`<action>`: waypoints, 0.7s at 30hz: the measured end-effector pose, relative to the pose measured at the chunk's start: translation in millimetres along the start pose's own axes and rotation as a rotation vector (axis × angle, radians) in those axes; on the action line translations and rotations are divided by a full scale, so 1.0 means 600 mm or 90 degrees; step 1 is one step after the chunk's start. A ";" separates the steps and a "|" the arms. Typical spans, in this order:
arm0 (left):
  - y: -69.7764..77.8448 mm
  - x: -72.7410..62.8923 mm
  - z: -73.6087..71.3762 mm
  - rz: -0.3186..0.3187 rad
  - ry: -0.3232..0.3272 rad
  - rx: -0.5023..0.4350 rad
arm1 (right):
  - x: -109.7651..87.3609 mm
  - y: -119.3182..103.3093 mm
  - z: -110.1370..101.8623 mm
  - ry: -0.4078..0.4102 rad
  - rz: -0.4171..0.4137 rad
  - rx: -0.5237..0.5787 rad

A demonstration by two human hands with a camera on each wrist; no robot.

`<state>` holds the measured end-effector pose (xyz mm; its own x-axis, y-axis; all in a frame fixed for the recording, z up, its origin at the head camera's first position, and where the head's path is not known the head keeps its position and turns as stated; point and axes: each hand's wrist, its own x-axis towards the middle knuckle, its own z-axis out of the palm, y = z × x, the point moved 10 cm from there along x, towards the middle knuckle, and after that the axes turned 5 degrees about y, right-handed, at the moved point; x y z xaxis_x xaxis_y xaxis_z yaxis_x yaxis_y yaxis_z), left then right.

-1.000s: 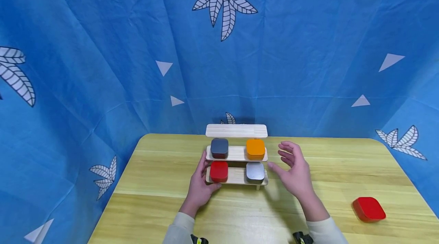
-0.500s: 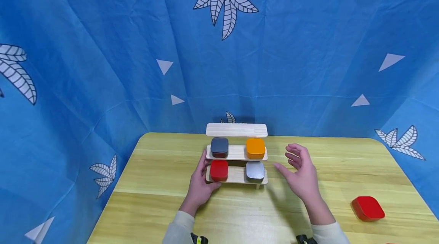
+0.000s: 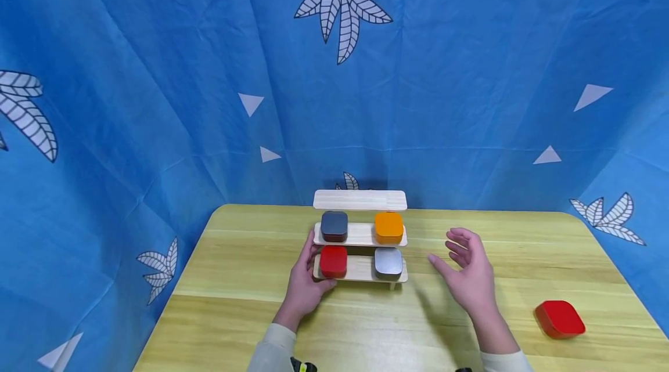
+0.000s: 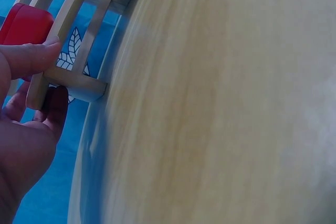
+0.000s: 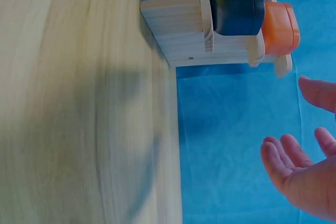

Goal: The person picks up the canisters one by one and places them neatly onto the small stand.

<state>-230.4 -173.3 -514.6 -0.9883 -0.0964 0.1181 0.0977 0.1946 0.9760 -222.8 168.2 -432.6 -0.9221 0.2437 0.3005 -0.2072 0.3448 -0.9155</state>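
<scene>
Tabletop [image 3: 225, 279]: left fingers [image 4: 59, 113] round shelf [image 3: 360, 267], right fingers [image 5: 273, 161] free, lone box [image 3: 561, 318] (head view only).

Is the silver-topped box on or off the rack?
On: in the head view the silver-topped box sits on the front tier of the rack.

A three-tier wooden rack [image 3: 360, 199] stood near the far edge of a wood-grain table [image 3: 219, 302].
The yellowish tabletop, its far corners rounded, also bore a lone red box [image 3: 560, 318] toward the right, well apart from the rack, whose middle tier carried a dark box [image 3: 334, 226] and an orange box [image 3: 389, 227], its lowest a second red box [image 3: 333, 260] and a silver-grey box [image 3: 388, 263].
</scene>
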 end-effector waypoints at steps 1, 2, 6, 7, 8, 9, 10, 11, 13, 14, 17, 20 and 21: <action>-0.001 0.000 0.000 -0.001 0.001 0.000 | 0.000 0.002 -0.003 0.004 0.002 -0.003; -0.001 0.000 0.001 -0.003 0.001 -0.001 | -0.001 0.003 -0.006 0.008 0.005 -0.004; -0.001 0.000 0.002 -0.005 0.000 -0.007 | -0.003 0.008 -0.019 0.025 0.010 -0.013; 0.000 0.000 0.002 -0.004 -0.001 -0.010 | -0.003 0.009 -0.022 0.029 0.012 -0.015; 0.000 0.000 0.002 -0.004 -0.001 -0.010 | -0.004 0.010 -0.025 0.032 0.015 -0.018; 0.000 0.000 0.002 -0.003 -0.002 -0.010 | -0.004 0.012 -0.027 0.035 0.017 -0.020; 0.000 0.000 0.002 -0.003 -0.002 -0.010 | -0.004 0.013 -0.030 0.038 0.018 -0.023; 0.000 0.000 0.002 -0.003 -0.003 -0.010 | -0.005 0.015 -0.032 0.041 0.020 -0.026; 0.000 0.000 0.003 -0.002 -0.003 -0.010 | -0.005 0.019 -0.037 0.047 0.022 -0.027; -0.001 0.000 0.003 -0.004 -0.003 -0.008 | -0.005 0.020 -0.039 0.048 0.023 -0.029; -0.002 0.000 0.003 -0.004 -0.001 -0.007 | -0.007 0.023 -0.046 0.055 0.026 -0.040; -0.002 0.001 0.002 -0.004 0.001 -0.002 | -0.007 0.024 -0.051 0.062 0.030 -0.051; -0.001 0.001 0.002 -0.004 0.002 -0.001 | -0.008 0.025 -0.054 0.066 0.030 -0.054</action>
<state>-231.1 -172.2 -515.6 -0.9885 -0.1008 0.1128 0.0918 0.1931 0.9769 -210.9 201.4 -439.0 -0.8906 0.3523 0.2875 -0.1316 0.4055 -0.9046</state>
